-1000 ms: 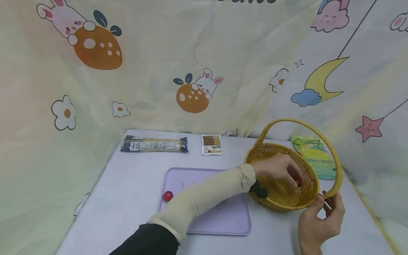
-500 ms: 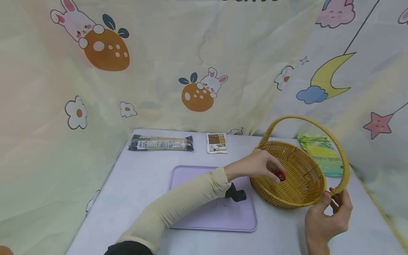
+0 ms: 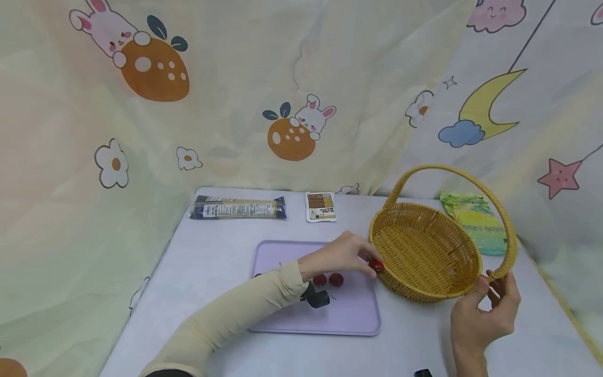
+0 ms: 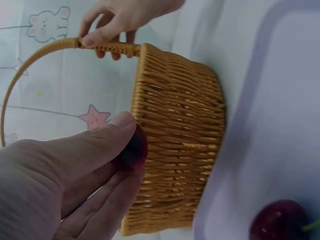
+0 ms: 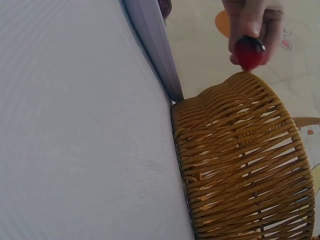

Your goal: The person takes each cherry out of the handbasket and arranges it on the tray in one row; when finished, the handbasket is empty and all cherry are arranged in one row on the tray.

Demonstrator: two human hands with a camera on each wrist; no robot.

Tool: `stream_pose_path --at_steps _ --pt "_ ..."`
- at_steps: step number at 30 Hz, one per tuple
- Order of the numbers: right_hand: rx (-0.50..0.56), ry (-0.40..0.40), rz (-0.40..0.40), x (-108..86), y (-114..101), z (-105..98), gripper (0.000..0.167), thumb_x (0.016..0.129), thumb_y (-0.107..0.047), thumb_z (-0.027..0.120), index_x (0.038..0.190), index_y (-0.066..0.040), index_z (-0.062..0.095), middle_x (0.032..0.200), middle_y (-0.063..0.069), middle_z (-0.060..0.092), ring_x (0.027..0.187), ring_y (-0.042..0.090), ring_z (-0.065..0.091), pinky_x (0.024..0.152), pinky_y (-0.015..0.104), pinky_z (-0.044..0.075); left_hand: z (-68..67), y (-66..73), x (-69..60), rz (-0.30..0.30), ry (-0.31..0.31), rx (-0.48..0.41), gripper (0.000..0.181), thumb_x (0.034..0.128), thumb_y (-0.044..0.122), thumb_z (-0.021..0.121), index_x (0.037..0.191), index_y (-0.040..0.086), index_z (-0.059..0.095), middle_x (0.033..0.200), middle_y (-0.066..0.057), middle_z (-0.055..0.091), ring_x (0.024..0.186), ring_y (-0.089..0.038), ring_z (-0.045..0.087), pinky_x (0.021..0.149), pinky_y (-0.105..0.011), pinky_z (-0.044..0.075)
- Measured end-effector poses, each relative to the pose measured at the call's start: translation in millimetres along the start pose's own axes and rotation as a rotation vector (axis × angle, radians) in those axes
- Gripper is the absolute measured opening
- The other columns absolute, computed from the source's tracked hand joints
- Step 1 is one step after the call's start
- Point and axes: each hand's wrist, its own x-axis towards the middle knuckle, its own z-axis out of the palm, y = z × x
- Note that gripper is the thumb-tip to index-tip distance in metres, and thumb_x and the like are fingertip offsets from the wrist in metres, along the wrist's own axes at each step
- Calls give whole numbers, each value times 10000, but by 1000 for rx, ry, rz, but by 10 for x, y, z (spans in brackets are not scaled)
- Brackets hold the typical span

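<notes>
In the head view my left hand [image 3: 341,254] pinches a dark red cherry [image 3: 376,265] between thumb and fingers, just beside the left rim of a woven basket [image 3: 419,251]. The left wrist view shows this cherry [image 4: 134,150] in front of the basket's wicker side. My right hand [image 3: 485,314] grips the base of the basket's arched handle at the near right. Two cherries [image 3: 336,279] lie on a lilac tray [image 3: 339,320] under the left forearm, which hides part of it. A cherry [image 4: 280,222] with a green stem appears in the left wrist view.
At the back of the white table lie a long dark-blue packet [image 3: 237,208] and a small white-and-brown sachet [image 3: 321,207]. A green-and-yellow bag [image 3: 478,222] lies behind the basket. A printed cloth [image 3: 226,104] hangs behind the table.
My left hand has come out of the basket and moved left to its rim, the cherry still pinched. Two cherries on the tray have come into sight. The right hand stays on the handle.
</notes>
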Motion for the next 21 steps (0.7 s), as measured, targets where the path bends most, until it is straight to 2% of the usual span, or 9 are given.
stream_pose_path --at_steps 4,10,12,17,21 --pt "-13 -12 2 12 -122 -12 352 1038 -157 657 1388 -131 635 1195 166 722 1072 -42 604 943 103 495 8 -42 -82 -15 -19 29 335 854 203 882 1173 143 801 1081 75 804 966 63 709 876 -146 558" --pt "-16 8 0 20 -7 6 351 1028 -169 675 1378 -159 646 1195 31 730 1061 -29 626 922 98 499 63 -102 -143 12 -31 109 303 846 184 889 1133 125 809 1033 69 790 913 46 683 818 -91 516" --pt "-22 9 6 23 -46 4 349 1030 -167 671 1378 -152 646 1199 -7 723 1063 -38 623 923 94 498 104 -125 -152 29 -43 157 289 843 179 890 1116 126 814 1021 70 788 907 47 672 826 -86 503" --pt "-17 1 3 16 -158 -14 350 1036 -164 661 1385 -140 643 1210 -57 709 1075 -51 616 934 94 497 198 -181 -178 23 -74 276 283 840 220 894 1104 155 818 1017 81 789 903 36 643 855 -92 470" --pt "-4 5 3 10 -208 -21 346 1035 -159 660 1380 -130 647 1212 -49 712 1073 -45 617 934 95 497 242 -215 -184 14 -86 317 280 850 238 884 1112 164 815 1024 88 788 908 32 643 875 -112 478"
